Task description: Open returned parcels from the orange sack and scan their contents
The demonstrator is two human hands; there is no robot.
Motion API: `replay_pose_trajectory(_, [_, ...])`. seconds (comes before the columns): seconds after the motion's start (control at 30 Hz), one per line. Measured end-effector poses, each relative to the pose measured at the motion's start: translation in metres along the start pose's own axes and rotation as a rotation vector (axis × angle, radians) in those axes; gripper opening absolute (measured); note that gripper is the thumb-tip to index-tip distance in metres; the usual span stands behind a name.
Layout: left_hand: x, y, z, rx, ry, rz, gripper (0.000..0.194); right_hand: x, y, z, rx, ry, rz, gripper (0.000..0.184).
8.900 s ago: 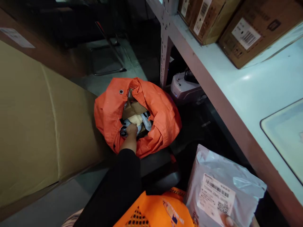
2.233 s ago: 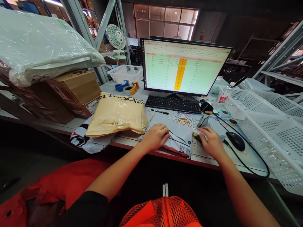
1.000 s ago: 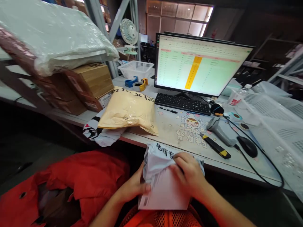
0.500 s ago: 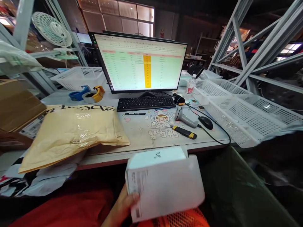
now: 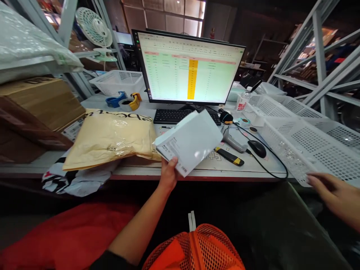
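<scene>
The left hand's grip (image 5: pixel 168 174) pinches a white mailer (image 5: pixel 189 143) by its lower edge, held over the surface (image 5: pixel 140 172) with its label turned up into view; the right hand's grip (image 5: pixel 329 187) hangs spread, just beside a white perforated plastic crate (image 5: pixel 289 150).

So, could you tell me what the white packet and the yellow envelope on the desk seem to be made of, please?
The white packet in the left hand looks like smooth card with a sheen, judging by its crisp edges. The yellow envelope looks like glossy plastic film or coated paper: it shows bright, crinkled highlights.
</scene>
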State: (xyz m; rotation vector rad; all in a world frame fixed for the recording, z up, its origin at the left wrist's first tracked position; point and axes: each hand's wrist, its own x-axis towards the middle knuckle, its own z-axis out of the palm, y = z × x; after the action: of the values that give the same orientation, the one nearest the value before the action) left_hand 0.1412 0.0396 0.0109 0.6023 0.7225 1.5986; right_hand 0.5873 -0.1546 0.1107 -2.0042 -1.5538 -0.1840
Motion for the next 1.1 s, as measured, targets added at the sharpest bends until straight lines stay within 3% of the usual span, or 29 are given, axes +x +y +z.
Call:
replay_pose_trajectory(0.07, [0.011, -0.007, 0.011, -0.031, -0.027, 0.042, 0.085, 0.036, -0.027, 0.042, -0.085, -0.042, -0.028, 0.031])
replay_pose_trajectory(0.13, [0.021, -0.014, 0.019, -0.035, -0.07, 0.058, 0.087, 0.077, -0.065, 0.093, -0.132, -0.163, -0.072, 0.048])
replay_pose_trajectory(0.23, [0.03, -0.019, 0.024, -0.001, -0.112, 0.123, 0.086, 0.131, -0.117, 0.16, -0.287, -0.361, 0.02, 0.063])
replay_pose_trajectory(0.3, [0.034, -0.021, 0.026, 0.033, -0.136, 0.173, 0.085, 0.152, -0.138, 0.19, -0.342, -0.453, 0.091, 0.064])
replay_pose_trajectory(0.37, [0.038, -0.019, 0.028, 0.056, -0.149, 0.21, 0.087, 0.162, -0.147, 0.205, -0.342, -0.463, 0.12, 0.058])
replay_pose_trajectory(0.43, [0.041, -0.016, 0.031, 0.079, -0.15, 0.253, 0.087, 0.164, -0.149, 0.208, -0.327, -0.443, 0.131, 0.053])
replay_pose_trajectory(0.5, [0.044, -0.011, 0.035, 0.117, -0.144, 0.303, 0.086, 0.162, -0.148, 0.196, -0.31, -0.431, 0.131, 0.05])
replay_pose_trajectory(0.57, [0.047, -0.007, 0.04, 0.157, -0.124, 0.342, 0.084, 0.153, -0.149, 0.173, -0.167, -0.449, 0.041, 0.045])
replay_pose_trajectory(0.7, [0.051, -0.012, 0.049, 0.186, -0.098, 0.319, 0.078, 0.12, -0.163, 0.116, 0.393, -0.583, -0.257, 0.047])
replay_pose_trajectory(0.8, [0.052, -0.021, 0.055, 0.166, -0.101, 0.291, 0.076, 0.101, -0.176, 0.095, 0.495, -0.649, -0.33, 0.044])
replay_pose_trajectory(0.93, [0.049, -0.02, 0.053, 0.173, -0.114, 0.269, 0.08, 0.113, -0.166, 0.118, 0.375, -0.526, -0.278, 0.04])
replay_pose_trajectory(1.1, [0.041, -0.002, 0.021, 0.259, -0.085, 0.268, 0.075, 0.152, -0.127, 0.179, -0.151, -0.382, -0.063, 0.039])
